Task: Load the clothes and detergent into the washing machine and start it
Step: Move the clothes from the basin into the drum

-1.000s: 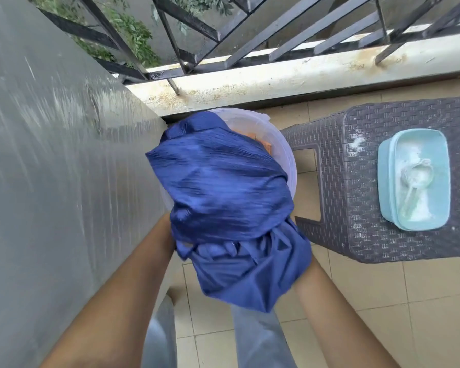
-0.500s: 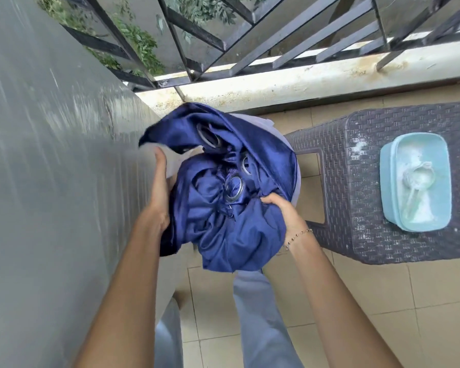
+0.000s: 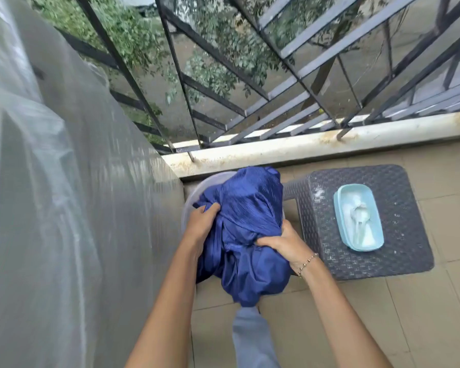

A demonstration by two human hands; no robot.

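Fingers (image 3: 210,208) of the left hand (image 3: 201,227) curl tight into the cloth (image 3: 247,205). The right hand (image 3: 287,245) does the same, and its fingers (image 3: 266,241) pinch a thick fold. Both hands are clamped on the cloth, one on each side of the bunch.

The cloth is blue and shiny. It is all scrunched up between the fingers. The top part sits over a pale tub (image 3: 194,192) just past the fingers, and the low part hangs down under the hands. I cannot tell if it is coming out of the tub or only resting on it.

To the right of the fingers stands a dark stool (image 3: 404,261). On it sits a light blue box (image 3: 337,224) with white powder (image 3: 367,235) and a scoop (image 3: 356,208) inside. I think that is the soap. No hand is near it, and the scoop lies flat in the box.

To the left of the fingers is a big grey side (image 3: 104,208) with clear plastic over it. It is blurry. It may be the washer, but I cannot tell, and I see no door or buttons.

So I think the job is only at the start. The cloth is in the hands and not yet in the washer. The soap is not yet scooped. The washer is not yet turned on. The next thing is to carry the cloth over and push it in. It is big and floppy, so a loose end could drag on the floor.
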